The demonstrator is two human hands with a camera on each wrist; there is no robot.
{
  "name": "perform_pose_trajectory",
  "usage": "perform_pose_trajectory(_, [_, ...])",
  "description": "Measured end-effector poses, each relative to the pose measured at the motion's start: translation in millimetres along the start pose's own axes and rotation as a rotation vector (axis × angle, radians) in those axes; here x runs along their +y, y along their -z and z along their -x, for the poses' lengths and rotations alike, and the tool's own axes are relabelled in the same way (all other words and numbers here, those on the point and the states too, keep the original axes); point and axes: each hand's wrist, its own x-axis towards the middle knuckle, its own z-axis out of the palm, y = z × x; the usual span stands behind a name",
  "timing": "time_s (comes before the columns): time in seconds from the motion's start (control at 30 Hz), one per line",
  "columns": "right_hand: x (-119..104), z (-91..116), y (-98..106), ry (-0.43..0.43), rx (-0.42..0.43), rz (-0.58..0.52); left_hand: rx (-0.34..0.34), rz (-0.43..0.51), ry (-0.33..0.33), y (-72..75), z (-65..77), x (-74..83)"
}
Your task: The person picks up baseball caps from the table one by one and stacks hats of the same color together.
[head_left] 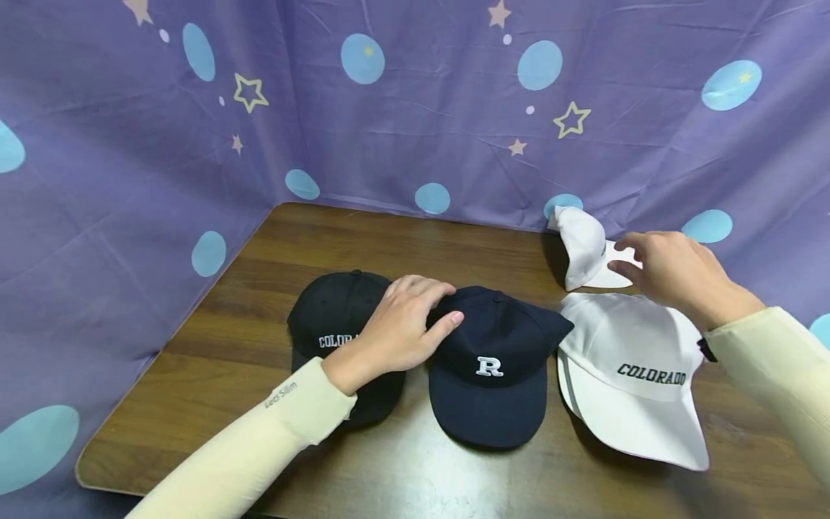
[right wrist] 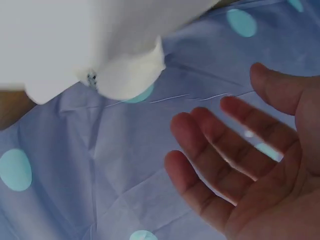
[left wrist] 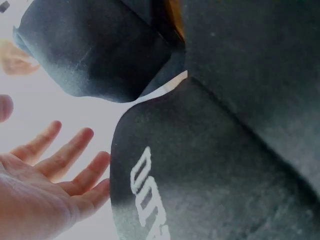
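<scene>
Three caps lie in a row on the wooden table: a black cap (head_left: 332, 306) lettered COLORADO, a navy cap (head_left: 496, 328) with a white R, and a white cap (head_left: 629, 346) lettered COLORADO. My left hand (head_left: 402, 324) hovers between the black and navy caps, its fingertips at the navy crown's left side and its wrist covering part of the black cap. In the left wrist view its fingers are spread and loosely bent. Over the back of the white cap, my right hand (head_left: 677, 270) has loosely bent, parted fingers with nothing between them.
Behind the row, a second white cap (head_left: 581, 245) rests on its side near the table's back edge, its brim partly behind the right hand. A purple curtain (head_left: 415, 108) with stars and blue dots hangs along the back and left of the table (head_left: 214, 360).
</scene>
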Motion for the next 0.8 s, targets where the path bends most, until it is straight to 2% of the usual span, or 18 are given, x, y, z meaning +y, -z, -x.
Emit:
perform_pose_trajectory(0.17, [9, -36, 3, 0.013, -0.130, 0.007, -0.007, 0.002, 0.006, -0.4, -0.2, -0.5])
perform_pose_trajectory(0.3, [15, -67, 6, 0.002, -0.272, 0.058, 0.004, -0.001, 0.002, -0.4, -0.4, -2.6])
perform_pose_trajectory(0.4, [18, -85, 5, 0.005, -0.337, 0.083, 0.007, 0.010, 0.001, -0.4, 0.2, -4.2])
perform_pose_trajectory(0.57, [25, -103, -1, -0.002, -0.390, 0.092, 0.002, 0.028, 0.002, -1.4, 0.4, -5.5])
perform_pose_trajectory(0.8, [38, -114, -20, -0.012, -0.416, 0.089, 0.012, 0.030, -0.007, -1.4, 0.5, -5.9])
